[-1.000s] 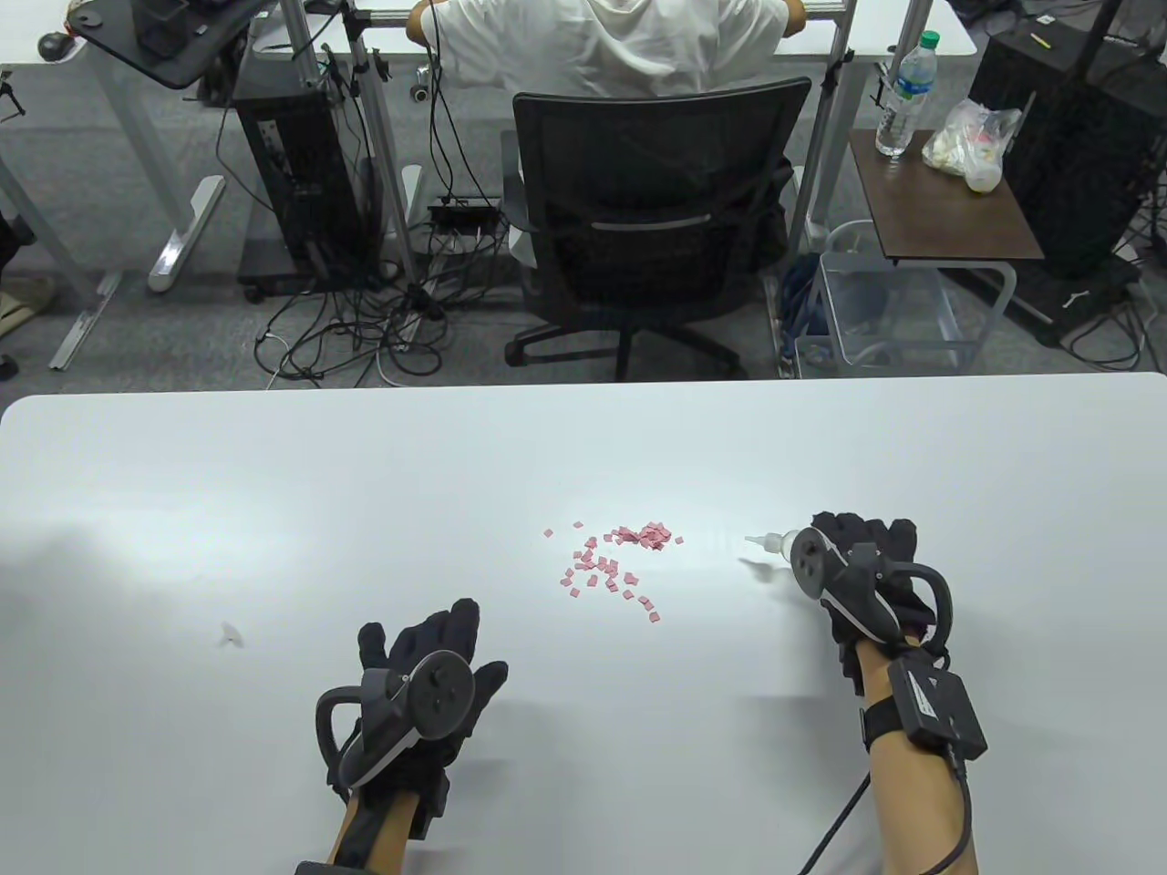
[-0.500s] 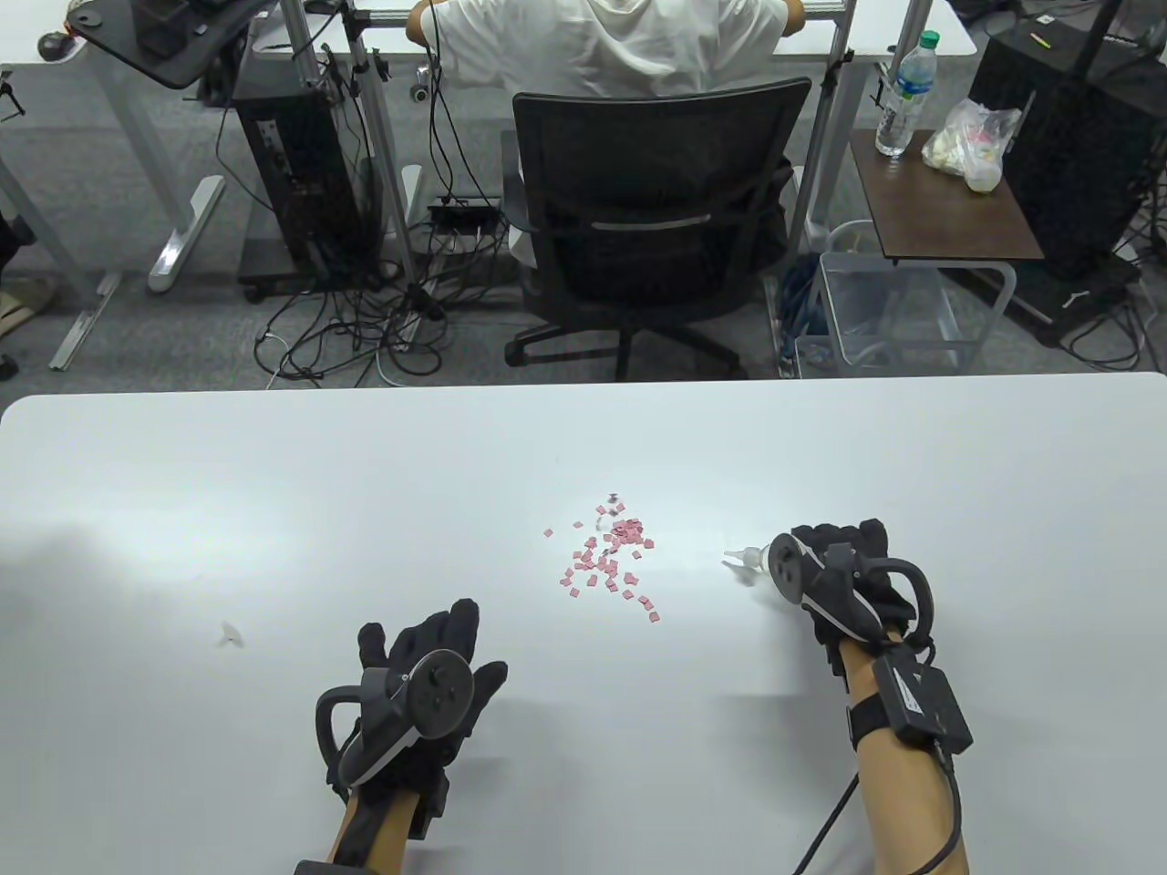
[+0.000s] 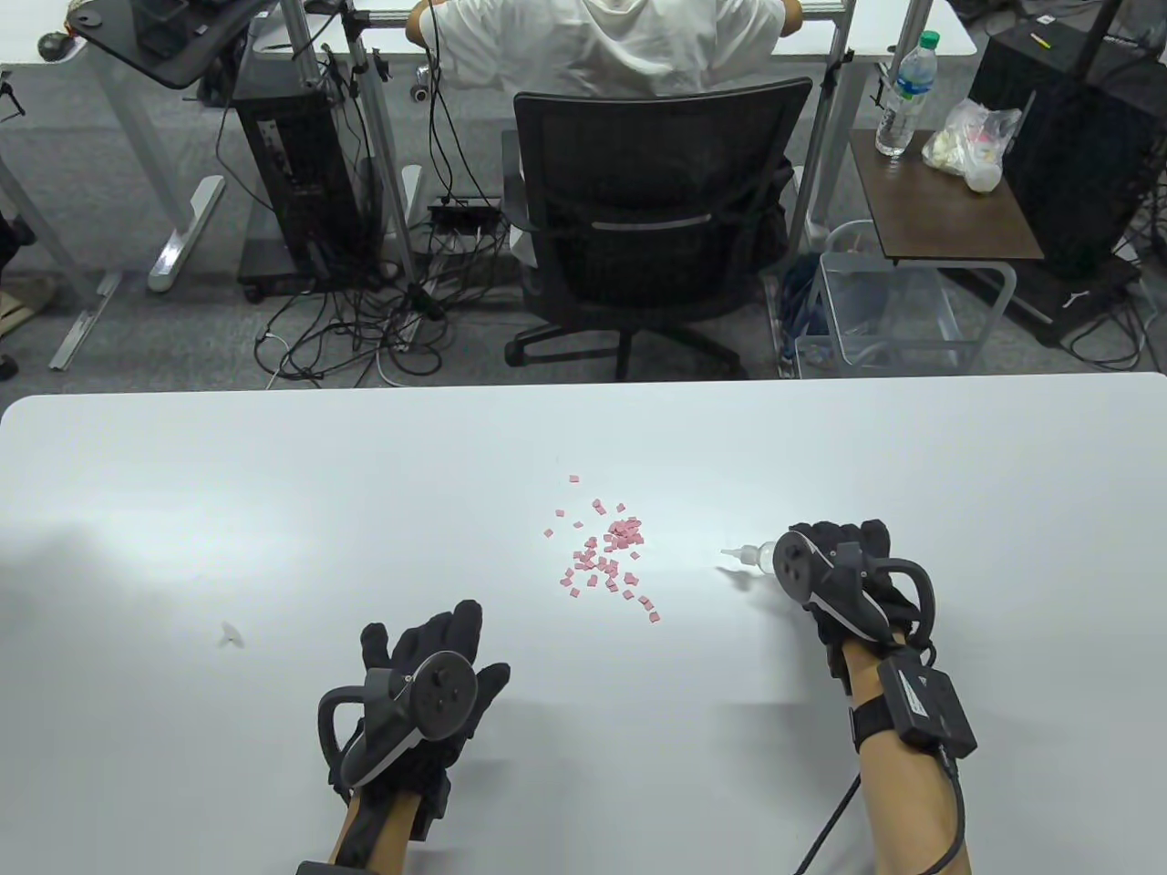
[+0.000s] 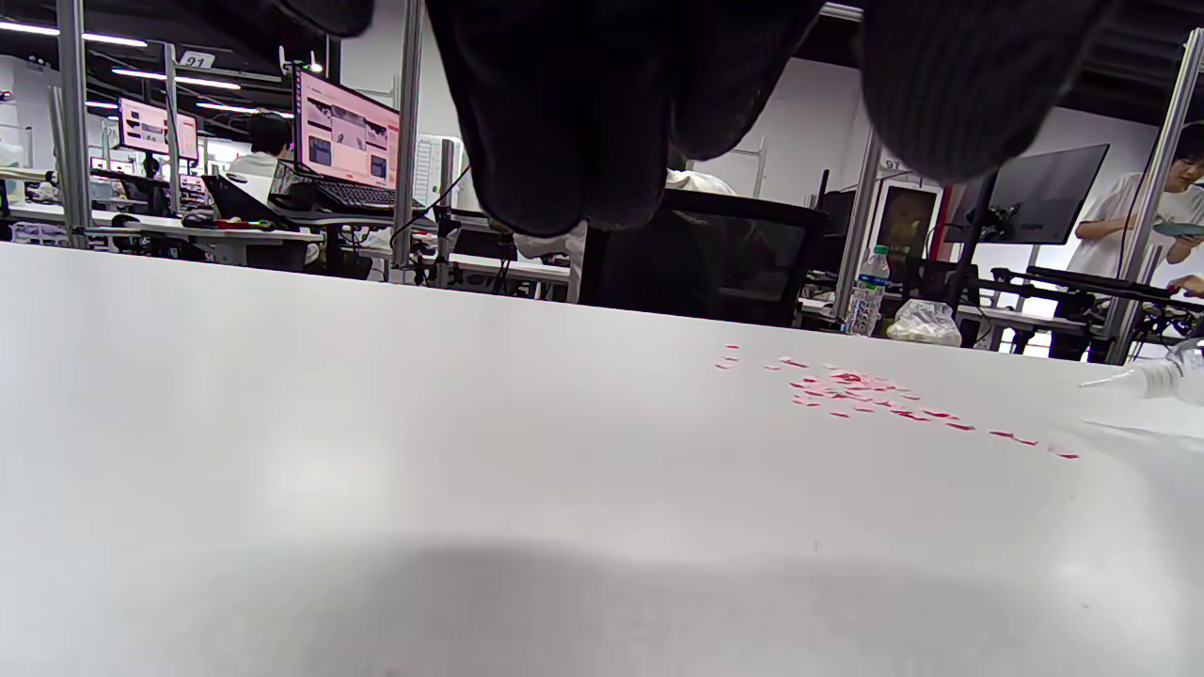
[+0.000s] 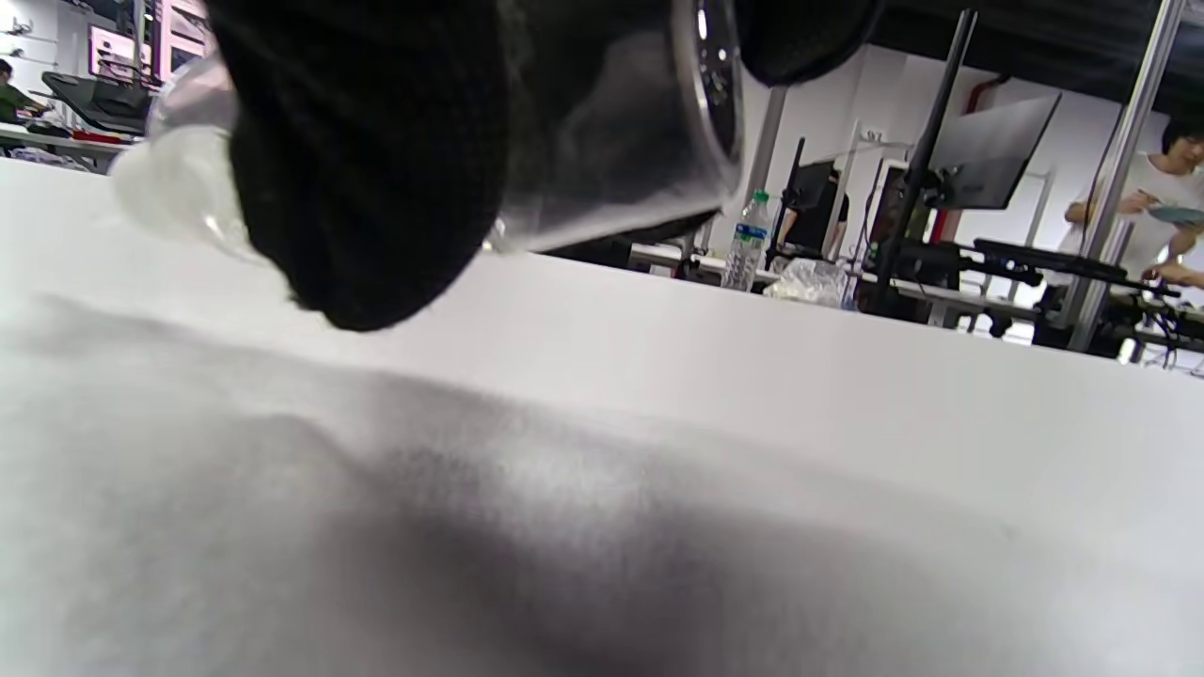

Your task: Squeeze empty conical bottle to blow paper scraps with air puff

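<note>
The bottle [image 3: 759,556] is gripped in the right hand [image 3: 843,570] at mid-right of the tabletop [image 3: 273,510], nozzle aimed left at the scraps [image 3: 606,556] mid-frame, left hand [image 3: 428,674] rested open, so it's best kept low and squeezed sharply.

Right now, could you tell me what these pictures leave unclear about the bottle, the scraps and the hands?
- Bottle body: table view, hidden by the right hand and its tracker; only the nozzle shows.
- Nozzle: right wrist view, blurred behind a glove finger.
- Paper scraps: too small to count.
- Left hand palm: hidden; contact with the table unclear.
</note>
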The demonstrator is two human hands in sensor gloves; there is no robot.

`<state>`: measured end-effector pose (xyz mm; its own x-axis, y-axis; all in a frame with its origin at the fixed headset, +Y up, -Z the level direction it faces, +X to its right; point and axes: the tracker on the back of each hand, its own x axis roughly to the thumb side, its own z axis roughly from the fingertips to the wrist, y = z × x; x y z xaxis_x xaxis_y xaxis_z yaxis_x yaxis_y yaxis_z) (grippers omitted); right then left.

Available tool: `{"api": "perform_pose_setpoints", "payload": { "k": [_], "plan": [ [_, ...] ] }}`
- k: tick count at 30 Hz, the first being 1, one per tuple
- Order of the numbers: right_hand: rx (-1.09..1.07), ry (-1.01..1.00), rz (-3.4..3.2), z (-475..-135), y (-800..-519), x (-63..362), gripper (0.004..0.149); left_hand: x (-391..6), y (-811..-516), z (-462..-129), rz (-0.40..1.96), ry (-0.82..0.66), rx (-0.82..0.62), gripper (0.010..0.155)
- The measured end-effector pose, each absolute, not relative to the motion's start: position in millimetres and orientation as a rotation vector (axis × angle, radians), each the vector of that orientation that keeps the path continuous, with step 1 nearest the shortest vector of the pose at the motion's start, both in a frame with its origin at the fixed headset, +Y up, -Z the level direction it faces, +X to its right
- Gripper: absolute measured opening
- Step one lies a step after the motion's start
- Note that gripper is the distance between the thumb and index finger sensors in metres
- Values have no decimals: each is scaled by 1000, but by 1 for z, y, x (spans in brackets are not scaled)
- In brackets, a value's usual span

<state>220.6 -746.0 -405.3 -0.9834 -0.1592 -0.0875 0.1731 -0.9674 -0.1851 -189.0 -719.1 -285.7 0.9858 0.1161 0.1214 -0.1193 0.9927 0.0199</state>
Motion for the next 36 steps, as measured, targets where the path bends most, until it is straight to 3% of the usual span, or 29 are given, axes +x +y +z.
{"api": "perform_pose_setpoints", "payload": {
  "k": [6, 11, 15, 19, 24, 28, 34, 36],
  "plan": [
    [52, 230, -2968, -406, -748, 216, 70, -189, -719, -285, 117, -120, 25, 78],
    [47, 316, -2959, -405, -748, 216, 61, -188, -720, -286, 117, -122, 22, 78],
    [47, 233, -2985, -406, -748, 216, 70, -188, -720, -285, 115, -124, 19, 78],
    [50, 307, -2943, -405, -746, 215, 59, -188, -720, -286, 116, -124, 22, 78],
    [24, 202, -2951, -405, -748, 214, 71, -188, -720, -285, 113, -124, 18, 78],
    [11, 239, -2939, -403, -748, 213, 59, -187, -720, -286, 112, -126, 17, 78],
    [15, 210, -2966, -404, -748, 215, 70, -187, -720, -286, 112, -128, 16, 78],
    [27, 249, -2959, -403, -747, 216, 62, -187, -720, -286, 112, -129, 16, 78]
  ]
}}
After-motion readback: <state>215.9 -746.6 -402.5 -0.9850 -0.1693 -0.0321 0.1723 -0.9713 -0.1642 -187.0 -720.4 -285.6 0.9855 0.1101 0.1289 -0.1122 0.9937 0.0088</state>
